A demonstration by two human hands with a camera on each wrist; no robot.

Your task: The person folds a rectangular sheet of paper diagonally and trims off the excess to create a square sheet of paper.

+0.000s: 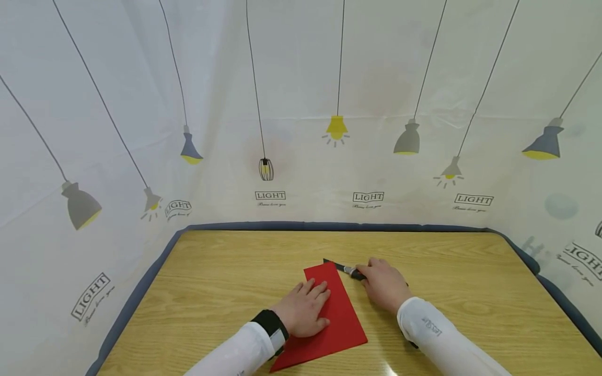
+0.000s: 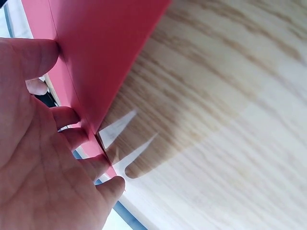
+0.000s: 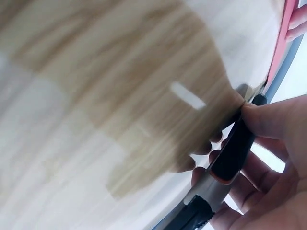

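Note:
A folded red sheet of paper (image 1: 345,316) lies at a slant on the wooden table. My left hand (image 1: 304,309) rests on it, fingers spread and pressing it down. In the left wrist view the red paper (image 2: 103,52) shows a crease line and an upper layer standing off the table. My right hand (image 1: 384,284) holds a utility knife (image 1: 348,270) with a black and grey handle, thumb and fingers round it. Its dark blade points left across the paper's far end, the tip showing past the edge. The right wrist view shows the knife's handle (image 3: 232,153) up close.
The wooden table (image 1: 470,282) has a dark blue padded edge (image 1: 310,226) along its back and sides. Behind it hangs a pale curtain (image 1: 301,73) printed with lamps. A dark band (image 1: 271,325) circles the left wrist.

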